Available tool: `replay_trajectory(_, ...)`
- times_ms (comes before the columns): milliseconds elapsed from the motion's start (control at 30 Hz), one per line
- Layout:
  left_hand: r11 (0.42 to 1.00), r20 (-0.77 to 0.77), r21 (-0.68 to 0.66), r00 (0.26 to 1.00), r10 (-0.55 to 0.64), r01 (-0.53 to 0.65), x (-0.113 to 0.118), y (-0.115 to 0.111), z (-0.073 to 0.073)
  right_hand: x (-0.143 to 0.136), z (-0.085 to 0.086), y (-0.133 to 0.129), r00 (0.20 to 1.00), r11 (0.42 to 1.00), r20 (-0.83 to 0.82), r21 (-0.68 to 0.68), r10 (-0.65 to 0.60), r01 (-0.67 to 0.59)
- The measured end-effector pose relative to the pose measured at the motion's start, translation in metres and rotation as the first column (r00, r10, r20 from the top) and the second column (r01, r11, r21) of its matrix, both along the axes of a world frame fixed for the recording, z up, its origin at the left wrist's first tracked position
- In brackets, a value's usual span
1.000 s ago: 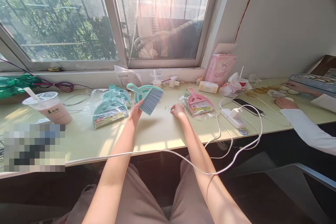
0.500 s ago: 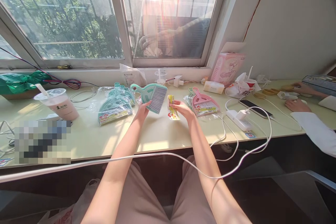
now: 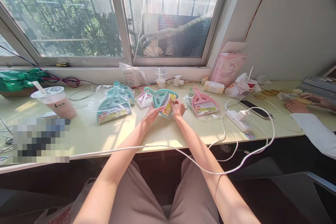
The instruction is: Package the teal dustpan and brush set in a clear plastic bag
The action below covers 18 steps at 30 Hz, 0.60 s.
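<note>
Label card (image 3: 168,104) — pinched against brush (image 3: 160,98)

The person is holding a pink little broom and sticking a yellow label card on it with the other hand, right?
Not quite. The little broom in the left hand is teal, not pink; the pink ones lie on the table to the right. The right hand does press a yellow label card against it. The head view shows this.
</note>
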<state>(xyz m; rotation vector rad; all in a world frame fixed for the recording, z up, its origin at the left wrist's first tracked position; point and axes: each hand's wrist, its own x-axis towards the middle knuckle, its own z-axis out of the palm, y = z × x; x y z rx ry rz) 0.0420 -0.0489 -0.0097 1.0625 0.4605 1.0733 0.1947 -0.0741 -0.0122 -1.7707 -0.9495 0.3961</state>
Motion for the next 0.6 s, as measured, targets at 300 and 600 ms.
replay_trajectory(300,0.995,-0.036,-0.006,0.994,0.099,-0.099,0.0,0.011,-0.008,-0.002,-0.007,0.007,0.996,0.98,-0.04,0.181,-0.081,0.087)
replay_trajectory(600,0.991,-0.197,0.135,0.98,0.013,0.014,-0.017,0.023,-0.008,-0.006,-0.027,0.01,0.625,0.881,-0.623,0.373,0.47,-0.291)
